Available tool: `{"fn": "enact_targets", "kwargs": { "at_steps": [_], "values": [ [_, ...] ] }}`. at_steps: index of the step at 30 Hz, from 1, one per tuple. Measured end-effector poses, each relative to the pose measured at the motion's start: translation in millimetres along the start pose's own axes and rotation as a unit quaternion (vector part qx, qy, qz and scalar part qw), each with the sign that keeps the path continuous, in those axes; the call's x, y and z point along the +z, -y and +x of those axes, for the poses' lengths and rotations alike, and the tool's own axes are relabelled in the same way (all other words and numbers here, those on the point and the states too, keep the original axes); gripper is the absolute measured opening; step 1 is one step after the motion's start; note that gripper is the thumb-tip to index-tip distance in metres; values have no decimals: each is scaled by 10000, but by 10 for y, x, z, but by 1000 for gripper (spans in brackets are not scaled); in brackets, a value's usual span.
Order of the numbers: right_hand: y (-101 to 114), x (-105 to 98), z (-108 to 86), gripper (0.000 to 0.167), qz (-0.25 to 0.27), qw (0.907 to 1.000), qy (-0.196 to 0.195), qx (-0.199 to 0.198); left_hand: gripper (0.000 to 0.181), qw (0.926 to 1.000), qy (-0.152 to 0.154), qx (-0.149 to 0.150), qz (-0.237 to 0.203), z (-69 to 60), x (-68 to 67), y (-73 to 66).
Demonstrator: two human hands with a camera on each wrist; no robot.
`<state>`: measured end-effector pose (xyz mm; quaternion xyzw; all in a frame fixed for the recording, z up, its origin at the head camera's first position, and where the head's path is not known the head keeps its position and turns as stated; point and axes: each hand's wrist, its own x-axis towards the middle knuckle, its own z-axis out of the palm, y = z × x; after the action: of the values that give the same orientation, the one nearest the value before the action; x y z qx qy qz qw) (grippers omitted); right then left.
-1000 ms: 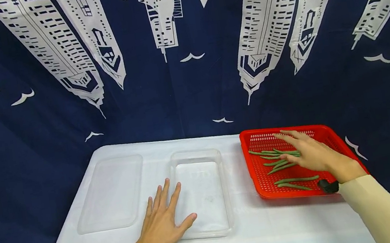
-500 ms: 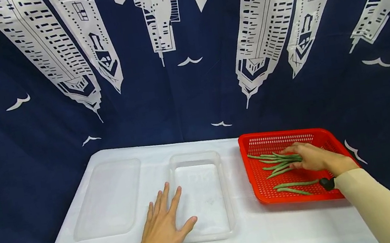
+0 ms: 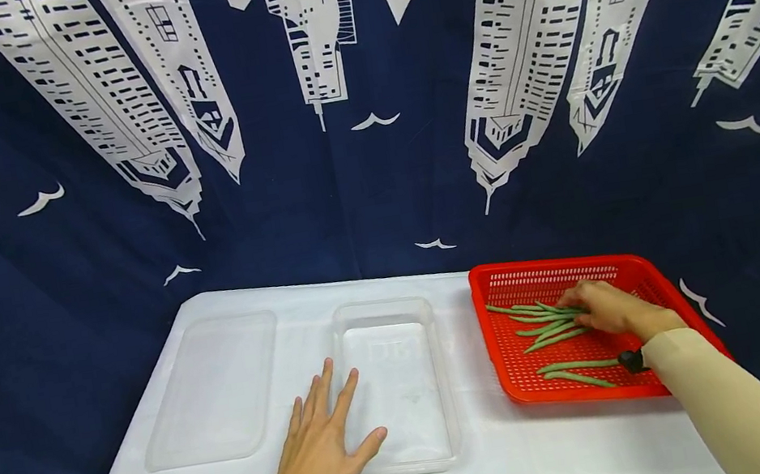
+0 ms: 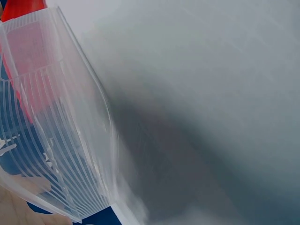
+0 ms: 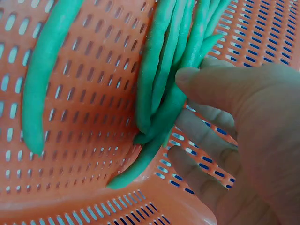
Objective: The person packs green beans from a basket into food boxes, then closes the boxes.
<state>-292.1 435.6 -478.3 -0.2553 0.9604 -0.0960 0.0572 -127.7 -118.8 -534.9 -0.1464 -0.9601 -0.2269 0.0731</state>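
In the head view, the red basket (image 3: 521, 388) holds several green beans (image 3: 548, 322). My right hand (image 3: 612, 309) reaches into it, thumb and fingers closed about the ends of the bean bunch. In the right wrist view, the thumb (image 5: 192, 79) presses on one green bean (image 5: 164, 105), and the other fingers lie on the bunch's far side. My left hand (image 3: 316, 451) is spread, its fingers straight, at the left edge of a clear plastic container (image 3: 445, 391). The left wrist view shows that container's ribbed wall (image 4: 61, 122) close up, with part of the hand behind it.
A translucent flat lid (image 3: 214, 389) lies on the white table (image 3: 531, 460), left of the container. Two separate beans (image 3: 576, 365) lie nearer the basket's front. A dark blue printed cloth (image 3: 345, 201) hangs behind the table.
My right hand has lowered into the basket, and its fingers have closed from spread to around the bean ends. The left hand has stayed nearly still.
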Motion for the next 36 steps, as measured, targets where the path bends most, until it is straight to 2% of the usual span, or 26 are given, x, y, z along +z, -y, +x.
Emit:
{"fn": "enact_targets", "kwargs": {
  "at_steps": [8,12,16,23,31,36],
  "values": [
    [-155,135,24,27,346,9992,-209,36,91,10000,32,33,-46,2,-12,5],
    [-142,121,-12,23,497,9981,-250,254,91,10000,12,70,-23,10,-2,4],
    [-143,109,-24,23,351,9984,-423,128,91,10000,-1,84,-16,13,9,8],
    [-7,-38,14,18,113,9984,-488,272,91,10000,24,66,-7,4,10,35],
    [120,-226,-40,28,38,9964,-677,504,93,9999,52,102,-71,1,20,41],
    [248,-307,-25,33,-167,9953,-856,409,98,9998,107,92,-145,0,11,40]
  ]
}}
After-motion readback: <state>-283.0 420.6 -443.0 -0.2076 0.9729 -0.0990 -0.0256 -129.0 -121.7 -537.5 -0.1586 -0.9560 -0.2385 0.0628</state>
